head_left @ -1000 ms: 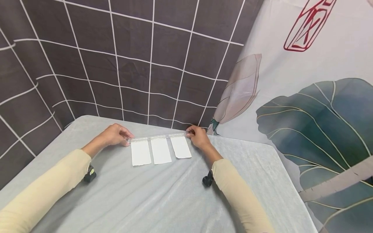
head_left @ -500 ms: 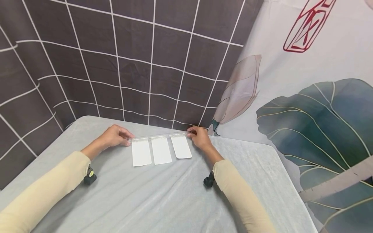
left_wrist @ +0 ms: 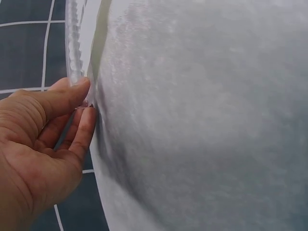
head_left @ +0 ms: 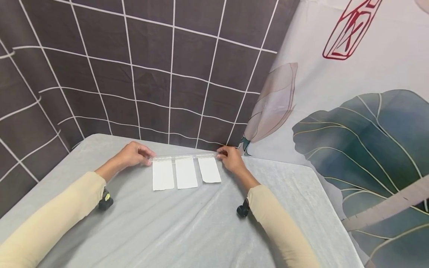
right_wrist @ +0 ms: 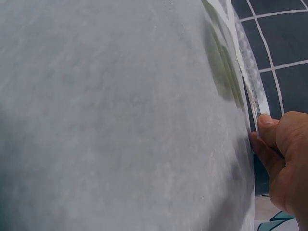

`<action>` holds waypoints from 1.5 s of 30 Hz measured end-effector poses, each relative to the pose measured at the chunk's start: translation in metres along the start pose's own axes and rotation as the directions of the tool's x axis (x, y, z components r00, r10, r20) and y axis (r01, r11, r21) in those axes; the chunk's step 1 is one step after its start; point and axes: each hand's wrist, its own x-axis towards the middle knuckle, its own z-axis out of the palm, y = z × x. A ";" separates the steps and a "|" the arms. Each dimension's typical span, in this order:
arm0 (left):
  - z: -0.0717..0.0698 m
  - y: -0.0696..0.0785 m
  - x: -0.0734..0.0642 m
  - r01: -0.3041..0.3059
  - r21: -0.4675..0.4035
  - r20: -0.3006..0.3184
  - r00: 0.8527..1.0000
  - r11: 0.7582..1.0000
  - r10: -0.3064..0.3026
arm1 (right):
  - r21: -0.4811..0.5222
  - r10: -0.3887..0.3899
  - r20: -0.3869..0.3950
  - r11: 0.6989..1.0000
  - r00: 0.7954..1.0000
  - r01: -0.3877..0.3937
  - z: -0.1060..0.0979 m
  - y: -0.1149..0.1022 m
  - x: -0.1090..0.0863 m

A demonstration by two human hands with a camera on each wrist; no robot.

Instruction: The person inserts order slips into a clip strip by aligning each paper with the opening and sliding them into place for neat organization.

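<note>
Near the back edge of the cloth-covered table, a clear plastic strip (head_left: 184, 156) runs crosswise between two hands. Three white paper slips hang from it side by side: a left slip (head_left: 163, 175), a middle slip (head_left: 186, 173) and a shorter right slip (head_left: 209, 170). The left hand (head_left: 132, 154) pinches the strip's left end between thumb and fingers. At the other end, the right hand (head_left: 231, 160) pinches the strip the same way. Ridges show along the strip (left_wrist: 73, 43) in the left wrist view. Beneath the slips, a shadow (right_wrist: 224, 72) falls on the cloth in the right wrist view.
A light grey cloth (head_left: 187, 223) with soft creases covers the table. Behind it hangs a dark curtain (head_left: 151, 85) with white grid lines. To the right hangs a white curtain (head_left: 321, 82) with leaf prints. Each wrist carries a small black camera (head_left: 105, 201).
Both hands have shifted slightly to the right with the strip and its slips. Their grips look the same, and the head view has turned a little.
</note>
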 end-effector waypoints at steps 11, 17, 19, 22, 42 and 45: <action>0.009 0.014 0.016 -0.023 0.006 0.008 1.000 1.000 0.023 | 0.005 -0.059 -0.039 0.998 0.998 0.059 -0.012 0.033 0.002; 0.016 0.024 0.024 -0.021 -0.036 0.014 1.000 0.999 0.021 | -0.009 0.007 -0.016 1.000 1.000 -0.008 -0.030 0.023 -0.016; 0.019 0.027 0.027 -0.021 -0.058 0.018 1.000 0.998 0.022 | -0.017 0.016 -0.017 1.000 1.000 -0.016 -0.033 0.025 -0.019; 0.024 0.031 0.032 -0.023 -0.072 0.023 0.999 0.997 0.024 | -0.014 0.022 -0.021 1.000 1.000 -0.022 -0.039 0.029 -0.023; 0.055 0.054 0.059 -0.092 -0.077 0.039 0.995 0.993 0.095 | -0.032 0.101 -0.042 0.994 0.994 -0.102 -0.067 0.057 -0.040; 0.059 0.059 0.061 -0.083 -0.061 0.039 0.996 0.995 0.086 | -0.035 0.110 -0.047 0.993 0.993 -0.112 -0.069 0.058 -0.043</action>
